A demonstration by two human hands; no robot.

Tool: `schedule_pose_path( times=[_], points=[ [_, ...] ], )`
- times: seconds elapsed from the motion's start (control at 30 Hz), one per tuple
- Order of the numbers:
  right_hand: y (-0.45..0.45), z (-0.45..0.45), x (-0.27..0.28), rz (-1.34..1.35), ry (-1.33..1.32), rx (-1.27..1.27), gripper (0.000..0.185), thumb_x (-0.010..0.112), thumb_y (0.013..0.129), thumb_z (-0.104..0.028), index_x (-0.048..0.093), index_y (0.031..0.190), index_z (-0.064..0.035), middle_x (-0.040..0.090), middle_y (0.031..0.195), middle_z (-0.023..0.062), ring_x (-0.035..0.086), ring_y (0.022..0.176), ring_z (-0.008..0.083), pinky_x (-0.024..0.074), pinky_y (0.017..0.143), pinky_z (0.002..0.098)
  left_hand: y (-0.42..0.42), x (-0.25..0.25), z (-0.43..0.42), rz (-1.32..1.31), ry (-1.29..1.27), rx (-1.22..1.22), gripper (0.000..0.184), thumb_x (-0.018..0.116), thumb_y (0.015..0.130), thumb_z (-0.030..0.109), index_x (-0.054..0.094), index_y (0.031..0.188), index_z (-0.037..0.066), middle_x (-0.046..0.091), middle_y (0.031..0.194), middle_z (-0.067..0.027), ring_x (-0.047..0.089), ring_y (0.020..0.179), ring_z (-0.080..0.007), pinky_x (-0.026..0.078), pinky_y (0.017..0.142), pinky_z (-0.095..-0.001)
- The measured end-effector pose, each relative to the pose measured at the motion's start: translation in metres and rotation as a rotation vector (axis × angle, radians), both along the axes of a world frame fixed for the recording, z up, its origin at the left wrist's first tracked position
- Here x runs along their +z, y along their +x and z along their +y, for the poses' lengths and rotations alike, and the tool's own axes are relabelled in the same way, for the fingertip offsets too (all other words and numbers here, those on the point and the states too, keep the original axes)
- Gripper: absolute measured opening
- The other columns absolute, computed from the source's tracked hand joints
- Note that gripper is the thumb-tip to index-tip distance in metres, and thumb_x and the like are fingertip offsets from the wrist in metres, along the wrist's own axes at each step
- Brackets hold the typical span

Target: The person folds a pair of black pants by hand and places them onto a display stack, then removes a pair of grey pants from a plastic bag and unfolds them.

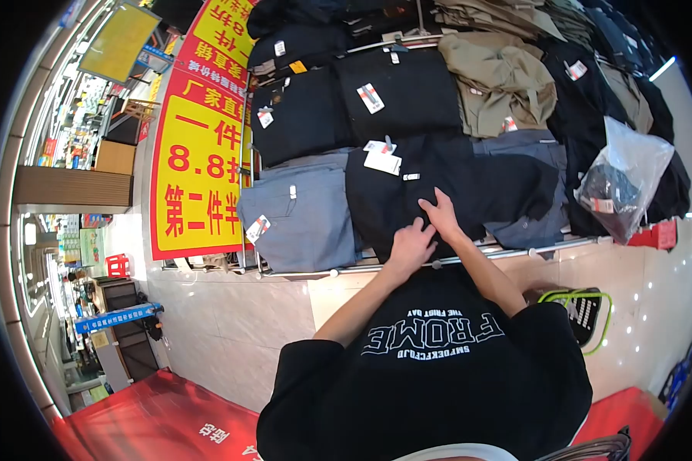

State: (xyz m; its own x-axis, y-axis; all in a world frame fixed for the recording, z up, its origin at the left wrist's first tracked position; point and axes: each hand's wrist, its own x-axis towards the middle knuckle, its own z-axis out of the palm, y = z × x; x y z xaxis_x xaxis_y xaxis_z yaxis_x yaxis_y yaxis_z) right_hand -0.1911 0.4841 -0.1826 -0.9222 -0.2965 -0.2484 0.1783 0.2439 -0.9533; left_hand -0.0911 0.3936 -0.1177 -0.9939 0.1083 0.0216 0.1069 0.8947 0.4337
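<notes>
A black garment lies loosely spread over the front row of folded clothes, with white tags near its upper left corner. My left hand is on the garment's lower edge, its fingers bent against the cloth; what they hold, if anything, is hidden. Just to its right, my right hand rests on the same garment with thumb and index finger apart. The two hands nearly touch. Folded grey trousers are left of the garment, and more grey cloth shows beneath its right side.
Behind are folded black trousers and a khaki garment. A clear plastic bag sits at the right. A metal rail edges the rack. A red and yellow sign stands left. A green-framed object is lower right.
</notes>
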Motion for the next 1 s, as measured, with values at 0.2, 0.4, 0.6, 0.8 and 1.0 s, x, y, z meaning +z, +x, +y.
schedule_pose_path(
  times=[0.2, 0.4, 0.6, 0.8, 1.0],
  points=[
    [-0.011, 0.034, -0.031, 0.133, 0.197, -0.062, 0.029, 0.064, 0.082, -0.016, 0.061, 0.105, 0.003, 0.067, 0.093, 0.0177, 0.065, 0.086, 0.0263, 0.0496, 0.079, 0.0347, 0.001, -0.001, 0.012, 0.009, -0.013, -0.094, 0.032, 0.073, 0.071, 0.026, 0.058, 0.095, 0.01, 0.05, 0.092, -0.0121, 0.059, 0.08, -0.0276, 0.048, 0.068, -0.0392],
    [-0.002, 0.087, -0.058, 0.198, 0.202, -0.285, 0.022, 0.068, 0.083, -0.021, 0.061, 0.093, -0.0027, 0.064, 0.072, 0.0105, 0.062, 0.064, 0.0217, 0.0498, 0.062, 0.0337, -0.001, -0.028, 0.017, -0.357, 0.102, -0.195, 0.042, 0.066, 0.08, 0.035, 0.057, 0.117, 0.016, 0.052, 0.1, -0.0144, 0.059, 0.091, -0.0338, 0.051, 0.076, -0.0431],
    [-0.033, 0.185, -0.049, 0.531, 0.71, -0.79, 0.038, 0.067, 0.081, -0.023, 0.053, 0.11, -0.002, 0.053, 0.104, 0.0184, 0.049, 0.1, 0.036, 0.0409, 0.086, 0.0449, -0.011, -0.037, 0.017, -0.373, 0.09, -0.233, 0.037, 0.064, 0.083, 0.032, 0.055, 0.114, 0.014, 0.054, 0.096, -0.0139, 0.059, 0.091, -0.0338, 0.049, 0.077, -0.0434],
    [-0.095, 0.266, -0.065, -0.203, 0.522, -0.892, 0.076, 0.071, 0.074, -0.054, 0.053, 0.116, 0.0065, 0.054, 0.121, 0.027, 0.054, 0.111, 0.0402, 0.045, 0.09, 0.0448, -0.017, -0.039, 0.023, -0.397, 0.141, -0.225, 0.037, 0.064, 0.084, 0.029, 0.054, 0.115, 0.013, 0.054, 0.098, -0.0153, 0.058, 0.092, -0.0352, 0.048, 0.078, -0.0442],
    [-0.117, 0.288, -0.109, -0.372, 0.164, -0.906, 0.079, 0.077, 0.07, -0.044, 0.052, 0.123, 0.0097, 0.057, 0.122, 0.025, 0.054, 0.116, 0.0337, 0.0436, 0.096, 0.0374, -0.014, -0.038, 0.021, -0.429, 0.193, -0.158, 0.034, 0.063, 0.084, 0.027, 0.054, 0.114, 0.014, 0.054, 0.097, -0.0139, 0.058, 0.093, -0.0348, 0.048, 0.078, -0.0433]
  ],
)
